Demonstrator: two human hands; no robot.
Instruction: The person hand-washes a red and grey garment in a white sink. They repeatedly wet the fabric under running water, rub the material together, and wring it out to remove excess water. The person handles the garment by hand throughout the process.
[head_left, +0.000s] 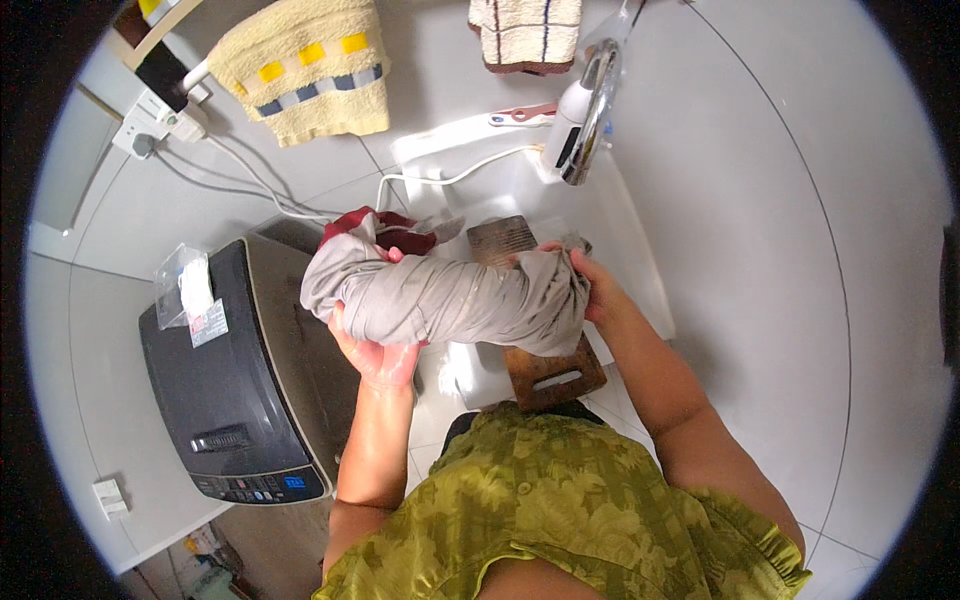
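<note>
A bunched, twisted grey cloth garment (457, 300) with a dark red part (409, 238) at its left end is stretched between my hands. My left hand (379, 352) grips it near the left end from below, the palm turned up and wet-looking. My right hand (596, 289) grips its right end. Below the cloth, a wooden washboard (555, 379) with a slotted handle leans in a white sink (637, 277); the cloth hides the board's middle, and its ridged upper part shows beyond the cloth.
A chrome faucet (592, 112) and a white bottle (566, 127) stand at the sink's far side, beside brushes (525, 115). A dark top-loading washing machine (225, 375) is at left. Towels (322, 75) hang on the wall near a socket (139, 127) with cables.
</note>
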